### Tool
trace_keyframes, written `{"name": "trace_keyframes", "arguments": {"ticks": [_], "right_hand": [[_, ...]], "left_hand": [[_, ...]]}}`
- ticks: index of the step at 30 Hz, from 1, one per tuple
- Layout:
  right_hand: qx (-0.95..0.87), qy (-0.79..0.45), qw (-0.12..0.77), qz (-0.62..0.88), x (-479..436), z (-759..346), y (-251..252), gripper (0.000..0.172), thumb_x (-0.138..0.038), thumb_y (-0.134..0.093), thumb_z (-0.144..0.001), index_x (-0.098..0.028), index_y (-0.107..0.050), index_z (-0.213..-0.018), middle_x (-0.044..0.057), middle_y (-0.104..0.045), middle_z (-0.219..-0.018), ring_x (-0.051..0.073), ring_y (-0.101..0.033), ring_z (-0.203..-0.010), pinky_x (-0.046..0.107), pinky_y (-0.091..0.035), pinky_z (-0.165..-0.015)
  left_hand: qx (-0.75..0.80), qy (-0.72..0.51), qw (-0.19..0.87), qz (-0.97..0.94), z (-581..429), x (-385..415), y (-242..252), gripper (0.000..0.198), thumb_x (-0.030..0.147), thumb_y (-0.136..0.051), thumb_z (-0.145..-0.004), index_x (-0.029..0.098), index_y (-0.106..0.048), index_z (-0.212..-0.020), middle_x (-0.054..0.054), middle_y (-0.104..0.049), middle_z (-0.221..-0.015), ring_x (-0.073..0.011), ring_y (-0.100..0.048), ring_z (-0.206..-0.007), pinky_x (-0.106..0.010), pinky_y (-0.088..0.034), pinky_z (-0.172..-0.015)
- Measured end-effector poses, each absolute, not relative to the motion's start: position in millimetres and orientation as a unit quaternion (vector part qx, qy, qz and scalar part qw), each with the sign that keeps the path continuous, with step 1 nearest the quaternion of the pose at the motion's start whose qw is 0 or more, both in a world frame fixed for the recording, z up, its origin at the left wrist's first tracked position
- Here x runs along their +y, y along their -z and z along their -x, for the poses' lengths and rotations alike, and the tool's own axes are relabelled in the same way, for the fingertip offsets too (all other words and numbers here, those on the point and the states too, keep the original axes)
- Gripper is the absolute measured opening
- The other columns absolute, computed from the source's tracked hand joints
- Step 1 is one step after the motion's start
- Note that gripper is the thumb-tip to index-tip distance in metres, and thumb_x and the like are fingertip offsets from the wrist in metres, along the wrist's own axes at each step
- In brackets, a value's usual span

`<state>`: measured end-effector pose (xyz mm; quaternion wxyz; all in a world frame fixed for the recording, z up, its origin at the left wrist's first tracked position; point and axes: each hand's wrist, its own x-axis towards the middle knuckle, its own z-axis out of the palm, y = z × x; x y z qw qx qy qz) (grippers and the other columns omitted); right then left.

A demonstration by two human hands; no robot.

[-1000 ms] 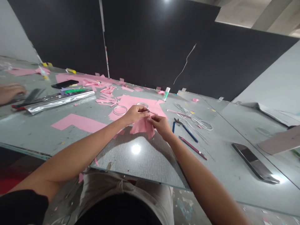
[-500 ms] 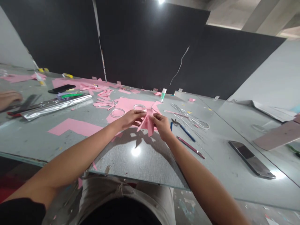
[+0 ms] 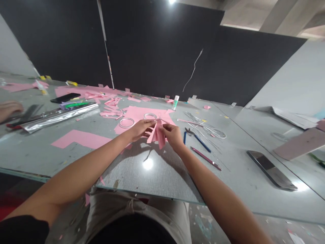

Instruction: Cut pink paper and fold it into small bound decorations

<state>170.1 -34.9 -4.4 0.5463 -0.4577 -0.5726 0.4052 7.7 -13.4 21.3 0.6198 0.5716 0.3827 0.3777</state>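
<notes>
The left hand (image 3: 141, 130) and right hand (image 3: 172, 135) pinch a pleated pink paper bundle (image 3: 157, 135) just above the glass-topped surface (image 3: 152, 173), beside two clear rings (image 3: 126, 122) at a pink sheet (image 3: 134, 117). Pliers (image 3: 191, 133) and a red pen (image 3: 205, 158) lie right. Bare glass spreads toward the near edge; dark wall panels (image 3: 162, 51) stand beyond the far edge.
</notes>
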Motion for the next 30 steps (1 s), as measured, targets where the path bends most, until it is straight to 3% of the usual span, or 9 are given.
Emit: {"name": "trace_keyframes", "arguments": {"ticks": [2, 6, 11, 18, 25, 30], "right_hand": [[-0.581, -0.393, 0.545, 0.460, -33.7, -170.2, 5.4, 0.033, -0.043, -0.065, -0.062, -0.014, -0.069, -0.077, 0.005, -0.067, -0.071, 0.015, -0.057, -0.063, 0.026, -0.043, -0.055], [-0.590, -0.398, 0.533, 0.458, -33.4, -170.3, 5.8, 0.035, -0.046, -0.065, -0.063, -0.014, -0.070, -0.077, 0.004, -0.066, -0.068, 0.014, -0.055, -0.060, 0.026, -0.041, -0.053], [-0.589, -0.430, 0.519, 0.445, -36.0, -169.4, 4.8, 0.038, -0.051, -0.066, -0.063, -0.014, -0.068, -0.073, -0.002, -0.055, -0.055, 0.009, -0.045, -0.049, 0.024, -0.038, -0.049], [-0.528, -0.529, 0.517, 0.417, -36.0, -169.4, 6.6, 0.045, -0.058, -0.070, -0.056, -0.015, -0.065, -0.070, 0.000, -0.059, -0.060, 0.011, -0.053, -0.053, 0.026, -0.042, -0.052], [-0.524, -0.539, 0.508, 0.420, -38.8, -169.7, 5.3, 0.043, -0.053, -0.074, -0.053, -0.014, -0.066, -0.068, 0.001, -0.061, -0.063, 0.011, -0.052, -0.056, 0.026, -0.041, -0.055], [-0.518, -0.531, 0.507, 0.439, -42.3, -170.1, 2.6, 0.040, -0.048, -0.075, -0.053, -0.014, -0.065, -0.070, -0.002, -0.057, -0.060, 0.008, -0.048, -0.053, 0.025, -0.039, -0.055]], "left_hand": [[0.388, -0.391, 0.625, -0.553, -10.1, -14.5, -20.9, 0.045, 0.053, -0.072, -0.064, 0.013, -0.067, -0.082, -0.005, -0.064, -0.068, -0.0133, -0.059, -0.056, -0.025, -0.044, -0.053], [0.400, -0.420, 0.580, -0.572, -13.0, -16.0, -20.4, 0.043, 0.043, -0.079, -0.057, 0.013, -0.069, -0.086, -0.006, -0.068, -0.077, -0.0161, -0.062, -0.066, -0.028, -0.047, -0.065], [0.391, -0.429, 0.530, -0.618, -10.9, -13.4, -17.4, 0.037, 0.044, -0.075, -0.063, 0.013, -0.069, -0.081, -0.005, -0.068, -0.076, -0.0154, -0.061, -0.066, -0.031, -0.045, -0.070], [0.372, -0.483, 0.474, -0.635, -12.3, -8.3, -15.5, 0.039, 0.042, -0.077, -0.058, 0.014, -0.068, -0.083, -0.004, -0.067, -0.082, -0.0169, -0.059, -0.079, -0.031, -0.043, -0.079], [0.380, -0.444, 0.454, -0.673, -7.8, -7.3, -22.7, 0.028, 0.038, -0.073, -0.061, 0.013, -0.066, -0.072, -0.002, -0.062, -0.074, -0.0149, -0.055, -0.074, -0.029, -0.039, -0.074], [0.399, -0.399, 0.448, -0.693, -4.9, -9.6, -25.7, 0.030, 0.040, -0.073, -0.061, 0.013, -0.069, -0.074, -0.002, -0.062, -0.072, -0.0145, -0.055, -0.071, -0.028, -0.039, -0.070]]}}
